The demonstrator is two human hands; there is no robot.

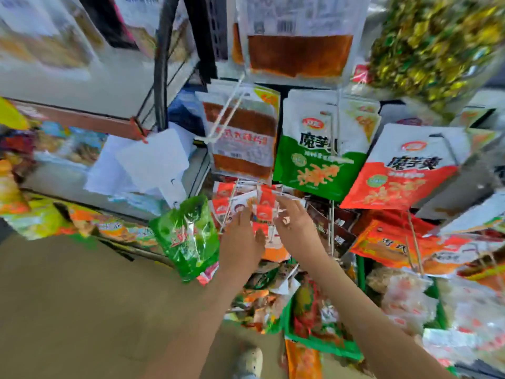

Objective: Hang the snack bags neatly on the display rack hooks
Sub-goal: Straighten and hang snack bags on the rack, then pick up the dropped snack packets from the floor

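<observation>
Snack bags (pixel 264 201) — left hand (pixel 240 243) flat on them, right hand (pixel 296 228) grip unclear — above packet-filled green basket (pixel 322 347).

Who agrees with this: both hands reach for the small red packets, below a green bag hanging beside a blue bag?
Not quite. The head view shows the bag beside the green bag is a red bag, not blue. The rest holds: left hand and right hand both reach for the small red packets below.

snack bags (pixel 308 160): glossy plastic | hooks (pixel 227 116): smooth wire | paper sheets (pixel 153 160): matt
</observation>
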